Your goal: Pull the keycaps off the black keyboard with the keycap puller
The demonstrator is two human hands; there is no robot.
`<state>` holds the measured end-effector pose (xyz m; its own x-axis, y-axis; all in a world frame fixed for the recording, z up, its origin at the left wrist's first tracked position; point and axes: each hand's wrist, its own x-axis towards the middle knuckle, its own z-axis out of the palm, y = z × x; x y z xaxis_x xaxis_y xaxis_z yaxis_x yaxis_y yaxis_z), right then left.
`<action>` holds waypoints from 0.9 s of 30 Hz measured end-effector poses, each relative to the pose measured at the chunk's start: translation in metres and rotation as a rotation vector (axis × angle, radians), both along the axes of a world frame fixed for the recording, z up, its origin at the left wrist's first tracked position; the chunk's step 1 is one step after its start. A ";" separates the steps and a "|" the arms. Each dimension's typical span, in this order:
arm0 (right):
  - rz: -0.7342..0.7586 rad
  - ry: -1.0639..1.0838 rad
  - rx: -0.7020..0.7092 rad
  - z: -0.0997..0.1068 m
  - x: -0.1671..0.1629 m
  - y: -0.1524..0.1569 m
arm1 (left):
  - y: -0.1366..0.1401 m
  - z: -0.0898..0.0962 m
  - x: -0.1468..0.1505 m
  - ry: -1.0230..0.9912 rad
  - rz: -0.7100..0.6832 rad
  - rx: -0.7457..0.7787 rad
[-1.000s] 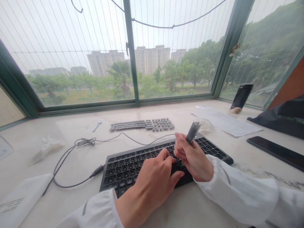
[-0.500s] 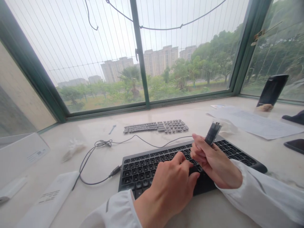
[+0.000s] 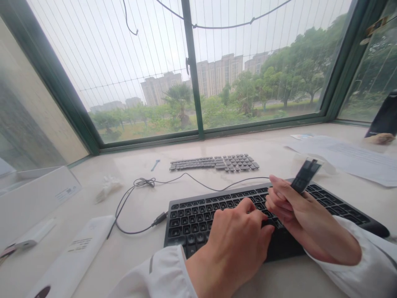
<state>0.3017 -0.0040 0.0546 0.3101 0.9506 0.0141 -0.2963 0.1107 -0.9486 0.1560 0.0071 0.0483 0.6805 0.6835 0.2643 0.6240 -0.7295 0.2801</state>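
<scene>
A black keyboard (image 3: 214, 203) lies in front of me, most of its key sockets bare, with a few keycaps (image 3: 191, 239) seated at its lower left. My left hand (image 3: 235, 236) rests over its middle, fingers curled down and thumb near the index finger; whatever they pinch is hidden. To the right, my right hand (image 3: 297, 207) is closed around a small flat dark piece with clear edges (image 3: 306, 175), which sticks up past the thumb. Its other fingers curl above the keys. Behind the keyboard, loose dark keycaps (image 3: 214, 163) lie in rows.
A black cable (image 3: 130, 232) loops at the left, its plug by the keyboard's left end. A small blue-grey tool (image 3: 155, 165), crumpled plastic (image 3: 108, 188), a white box (image 3: 37, 198) and a white packet (image 3: 77, 248) lie leftward. Paper sheets (image 3: 347, 155) are at the right.
The view has turned a little to the right end's loss, so things sit farther right in it. Both hands keep nearly the same pose over the keyboard; the dark piece stays in my right hand.
</scene>
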 end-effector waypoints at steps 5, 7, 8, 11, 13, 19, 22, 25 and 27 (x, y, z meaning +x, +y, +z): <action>0.005 -0.049 -0.007 -0.003 0.002 -0.001 | 0.000 0.000 0.000 -0.008 -0.011 0.003; -0.001 -0.073 -0.007 -0.004 0.003 0.000 | 0.000 -0.001 0.000 -0.012 -0.008 0.003; -0.005 -0.083 -0.007 -0.004 0.003 0.000 | 0.000 -0.001 0.000 -0.014 -0.008 0.005; -0.011 -0.101 -0.008 -0.004 0.004 0.001 | 0.000 -0.002 0.000 -0.017 -0.015 0.023; -0.015 -0.105 -0.010 -0.003 0.003 0.001 | 0.001 -0.002 -0.001 -0.015 -0.029 0.040; -0.004 -0.119 0.019 -0.003 0.001 0.002 | 0.000 -0.001 -0.002 -0.026 -0.021 0.020; 0.008 -0.102 0.034 -0.004 0.002 0.005 | 0.000 -0.001 -0.002 -0.027 -0.025 0.025; 0.011 -0.083 0.038 -0.005 0.003 0.006 | 0.000 -0.002 -0.002 -0.028 -0.022 0.038; 0.005 -0.082 0.033 -0.004 0.002 0.006 | 0.000 -0.002 -0.002 -0.027 -0.018 0.044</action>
<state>0.3037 0.0020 0.0503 0.3019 0.9507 0.0706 -0.2189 0.1412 -0.9655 0.1542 0.0070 0.0465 0.6849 0.6583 0.3123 0.6033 -0.7527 0.2635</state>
